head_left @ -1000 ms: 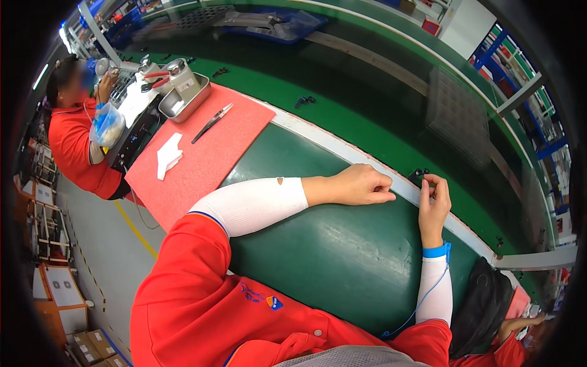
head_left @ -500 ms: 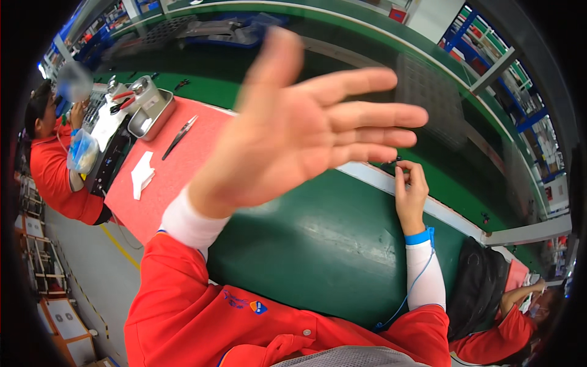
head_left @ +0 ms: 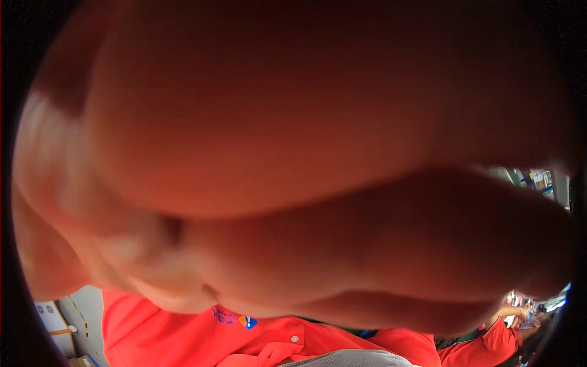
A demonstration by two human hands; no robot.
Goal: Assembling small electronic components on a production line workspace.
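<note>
My left hand [head_left: 263, 202] is right up against the head view and covers most of it, dark and blurred. Its fingers stretch across from left to right, lying side by side, and I see nothing held in them. A strip of my red shirt [head_left: 269, 336] shows below the hand. Behind it, the green work surface is hidden almost entirely. My right hand is out of sight.
At the lower right, a person in a red sleeve [head_left: 489, 345] is partly visible. White cabinet-like boxes [head_left: 52, 324] stand on the grey floor [head_left: 88, 312] at the lower left.
My left hand has come from above the work surface up to the camera and now blocks most of the view. My right hand, seen before at the table's far edge, is hidden.
</note>
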